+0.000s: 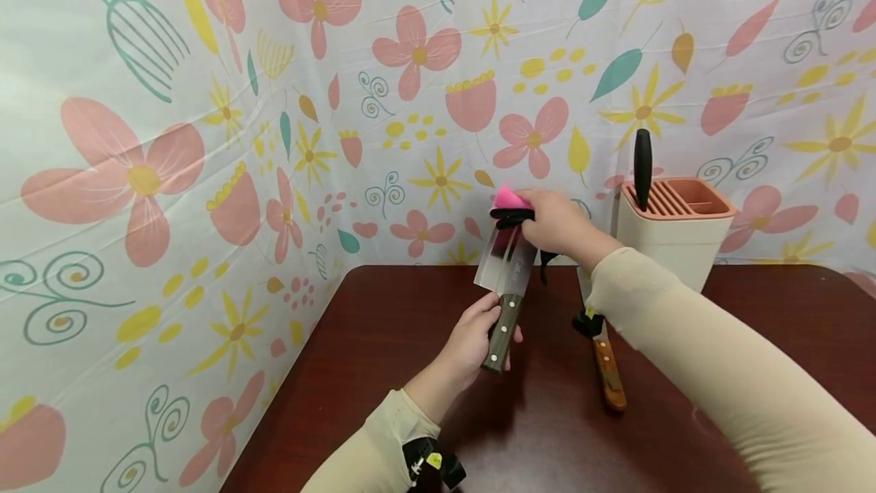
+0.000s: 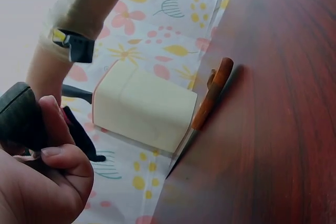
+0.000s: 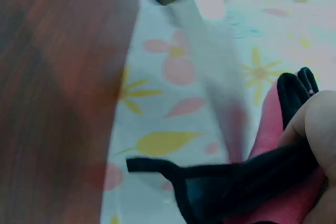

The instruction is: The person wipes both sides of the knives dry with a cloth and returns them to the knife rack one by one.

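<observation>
My left hand (image 1: pixel 471 337) grips a cleaver (image 1: pixel 494 268) by its dark riveted handle (image 1: pixel 503 335), above the table with the blade pointing away. At the blade's far end, my right hand (image 1: pixel 557 223) holds a pink cloth with black trim (image 1: pixel 508 198). In the right wrist view the cloth (image 3: pixel 266 121) lies against the end of the blurred blade (image 3: pixel 218 72), and a black strap (image 3: pixel 152 165) hangs loose from it. The left wrist view shows the left fingers (image 2: pixel 68 166) curled round the handle (image 2: pixel 21 119).
A knife with a brown wooden handle (image 1: pixel 609 375) lies on the dark red table (image 1: pixel 383 371), right of the cleaver. Behind the right forearm stands a cream knife block (image 1: pixel 674 246) with an orange slotted top, a black-handled knife (image 1: pixel 642 170) in it. Flower-patterned cloth (image 1: pixel 417 135) hangs behind and left.
</observation>
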A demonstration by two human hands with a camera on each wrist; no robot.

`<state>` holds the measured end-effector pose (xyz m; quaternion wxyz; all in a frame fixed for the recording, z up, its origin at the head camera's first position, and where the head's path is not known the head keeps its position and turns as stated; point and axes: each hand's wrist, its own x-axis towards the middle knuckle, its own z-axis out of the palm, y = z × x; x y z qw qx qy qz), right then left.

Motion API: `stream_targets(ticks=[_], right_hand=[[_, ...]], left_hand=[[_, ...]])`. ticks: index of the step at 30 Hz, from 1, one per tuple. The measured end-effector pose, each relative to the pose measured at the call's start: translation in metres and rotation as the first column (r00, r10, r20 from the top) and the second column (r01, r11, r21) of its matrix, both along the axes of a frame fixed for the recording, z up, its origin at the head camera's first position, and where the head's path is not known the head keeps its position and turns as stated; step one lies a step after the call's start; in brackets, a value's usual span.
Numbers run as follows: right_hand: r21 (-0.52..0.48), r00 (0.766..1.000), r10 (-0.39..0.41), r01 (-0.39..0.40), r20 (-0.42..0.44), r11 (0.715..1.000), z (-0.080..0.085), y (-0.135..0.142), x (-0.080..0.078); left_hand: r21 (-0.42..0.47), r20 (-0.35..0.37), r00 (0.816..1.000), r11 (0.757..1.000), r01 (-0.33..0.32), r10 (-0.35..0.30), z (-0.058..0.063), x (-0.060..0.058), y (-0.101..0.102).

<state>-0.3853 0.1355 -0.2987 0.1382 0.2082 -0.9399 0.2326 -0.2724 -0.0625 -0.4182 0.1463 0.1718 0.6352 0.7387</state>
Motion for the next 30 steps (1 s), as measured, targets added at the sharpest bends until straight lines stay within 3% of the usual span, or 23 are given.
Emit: stream_targets(ticks=[9,19,25,30], right_hand=[[0.053,0.999,0.040,-0.039,-0.002,0.998,-0.022,-0.013,0.006],[0.018,0.985,0.161,-0.160,-0.058,0.987,-0.028,-0.020,0.033],[-0.049,0.961,0.266,-0.270,-0.071,0.962,-0.032,-0.016,0.051],[-0.161,0.933,0.357,-0.359,-0.045,0.919,-0.033,-0.006,0.061]], left_hand=[[-0.020,-0.008,1.000,1.000,0.010,-0.010,0.004,0.002,0.002],[-0.002,-0.001,1.000,1.000,-0.030,0.030,0.005,0.001,-0.003],[0.001,0.006,0.999,0.999,-0.036,0.036,0.006,0.000,-0.005],[0.038,0.023,0.999,0.999,-0.034,0.033,0.004,-0.003,-0.005]])
